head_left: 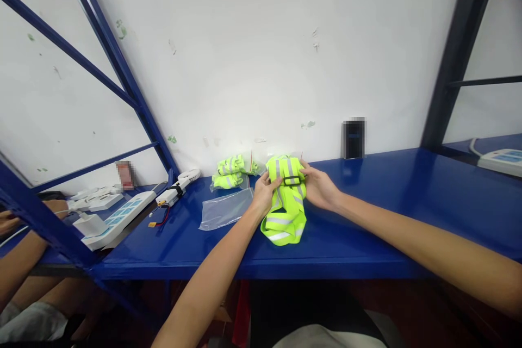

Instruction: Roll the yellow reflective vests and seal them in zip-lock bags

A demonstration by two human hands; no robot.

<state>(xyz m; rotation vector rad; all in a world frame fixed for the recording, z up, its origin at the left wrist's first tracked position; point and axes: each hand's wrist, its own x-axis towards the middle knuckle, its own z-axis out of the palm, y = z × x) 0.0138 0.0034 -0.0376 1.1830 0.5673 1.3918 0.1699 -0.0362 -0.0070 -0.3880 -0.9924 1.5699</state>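
A neon-yellow reflective strap (284, 223) with silver stripes lies on the blue table, its lower part in a loose loop near the front edge. A black buckle (292, 180) sits across its upper, folded part. My left hand (264, 194) grips the left side of the strap, thumb on top beside the buckle. On the other side my right hand (321, 187) holds the right edge, its fingers partly hidden behind the fabric. To the left lies a flat clear plastic bag (226, 209). Behind it rest bagged bundles of the same yellow material (229, 170).
The blue table (383, 217) meets a white wall. A dark upright object (353, 139) stands at the back right. At left are a white handheld fan (188, 175), a wired connector (153, 224) and a power strip (122, 220). Another person's arm (24, 250) is beyond the blue frame post.
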